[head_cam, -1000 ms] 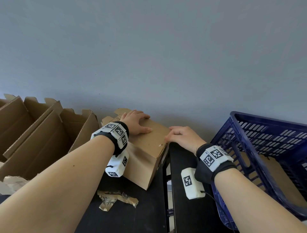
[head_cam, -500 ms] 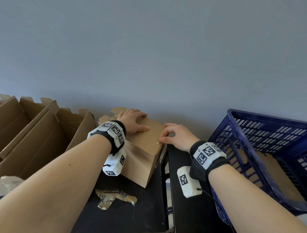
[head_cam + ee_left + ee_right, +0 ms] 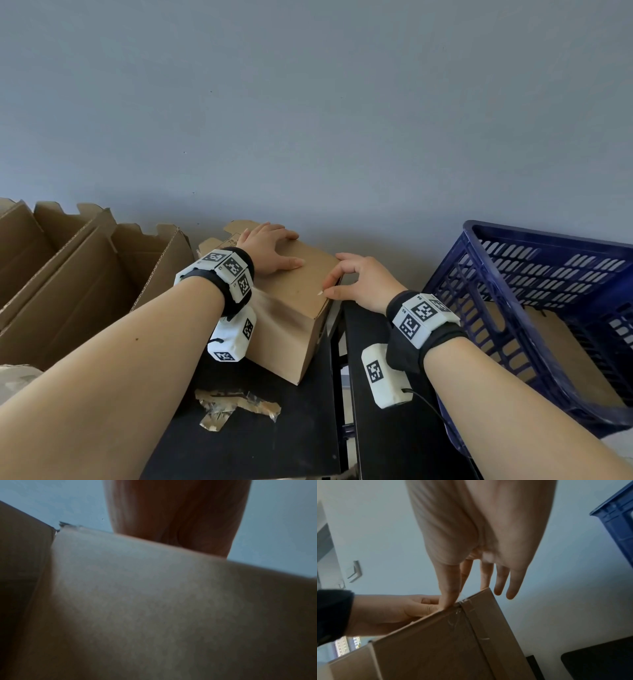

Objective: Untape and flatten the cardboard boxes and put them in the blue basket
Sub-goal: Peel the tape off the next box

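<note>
Brown cardboard box (image 3: pixel 291 301), closed, clear-taped seam

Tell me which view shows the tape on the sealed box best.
The right wrist view: the clear tape runs along the box seam, its end at the right hand thumb. The head view shows only a lifted sliver; the left wrist view shows blurred cardboard.
</note>
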The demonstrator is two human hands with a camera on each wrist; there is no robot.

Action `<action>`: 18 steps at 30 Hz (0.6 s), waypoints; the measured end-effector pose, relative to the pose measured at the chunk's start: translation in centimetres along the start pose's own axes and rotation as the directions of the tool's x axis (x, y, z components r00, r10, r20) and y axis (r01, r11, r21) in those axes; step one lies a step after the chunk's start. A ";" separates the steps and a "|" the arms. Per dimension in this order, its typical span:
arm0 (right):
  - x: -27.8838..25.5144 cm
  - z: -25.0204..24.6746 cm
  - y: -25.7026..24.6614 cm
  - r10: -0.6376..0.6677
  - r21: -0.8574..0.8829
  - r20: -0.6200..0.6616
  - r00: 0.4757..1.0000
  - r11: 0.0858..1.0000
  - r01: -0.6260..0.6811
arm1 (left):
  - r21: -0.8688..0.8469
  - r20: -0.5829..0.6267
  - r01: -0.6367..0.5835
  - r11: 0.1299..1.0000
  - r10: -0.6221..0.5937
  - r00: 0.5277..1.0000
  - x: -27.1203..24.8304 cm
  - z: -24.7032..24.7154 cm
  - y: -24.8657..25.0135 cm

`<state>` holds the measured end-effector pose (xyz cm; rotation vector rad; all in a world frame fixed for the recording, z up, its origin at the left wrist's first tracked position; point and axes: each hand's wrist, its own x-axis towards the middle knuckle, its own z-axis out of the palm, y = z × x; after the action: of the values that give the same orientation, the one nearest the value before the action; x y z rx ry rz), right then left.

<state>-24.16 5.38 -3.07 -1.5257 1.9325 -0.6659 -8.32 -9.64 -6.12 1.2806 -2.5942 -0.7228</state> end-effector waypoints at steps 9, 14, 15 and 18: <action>-0.1 -1.2 0.3 0.061 0.053 0.126 0.990 0.996 -0.068 | -0.006 0.000 -0.003 1.000 0.003 1.000 0.0 0.0 0.0; -0.5 -1.2 0.8 0.153 0.178 0.102 0.983 0.969 -0.169 | -0.004 0.002 -0.001 1.000 0.001 1.000 0.1 0.0 0.0; -0.4 -0.8 0.8 0.176 0.200 0.073 0.982 0.962 -0.187 | -0.004 0.002 0.001 1.000 -0.001 1.000 0.2 0.0 0.0; -0.2 0.4 0.7 0.213 0.250 -0.071 0.974 0.950 -0.189 | 0.009 0.001 0.004 1.000 -0.004 1.000 0.2 0.0 0.1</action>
<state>-24.37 5.68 -3.81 -1.1483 1.9635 -0.8633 -8.51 -9.77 -6.14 1.2883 -2.5998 -0.7130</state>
